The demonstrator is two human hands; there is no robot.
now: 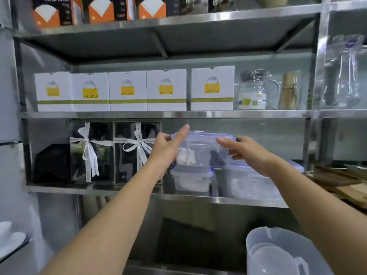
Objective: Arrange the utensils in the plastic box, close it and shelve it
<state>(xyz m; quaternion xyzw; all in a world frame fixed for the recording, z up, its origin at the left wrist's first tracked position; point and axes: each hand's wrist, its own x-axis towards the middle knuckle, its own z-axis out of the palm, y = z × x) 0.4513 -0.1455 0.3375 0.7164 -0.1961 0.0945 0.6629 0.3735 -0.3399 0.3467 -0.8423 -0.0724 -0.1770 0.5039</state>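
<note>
Both hands hold a clear plastic box (202,149) with a blue-trimmed lid, right of centre frame, in the opening of a steel shelf (166,115). The left hand (164,149) grips the box's left end, fingers wrapped round the side and the forefinger stretched up along the lid edge. The right hand (246,153) grips the right end, thumb over the lid's top corner and fingers curled beneath and behind. The lid is on; whether its clasps are latched cannot be told. White and dark items show through the wall, blurred. The box sits at the level of the tops of two further lidded containers: a small clear container (191,180) directly beneath it and a larger clear container (252,183) lower right; contact with either cannot be confirmed. To the left on the same shelf stand two dark gift boxes (115,153) tied with white ribbon. The shelf above carries a row of white cartons (129,90) marked "LIFE STYLE" and a glass jug (256,90) at its right end. The top shelf, upper left of frame, holds orange paper-filter boxes (53,11). A translucent plastic pitcher (278,253) occupies the lower right of frame.
</note>
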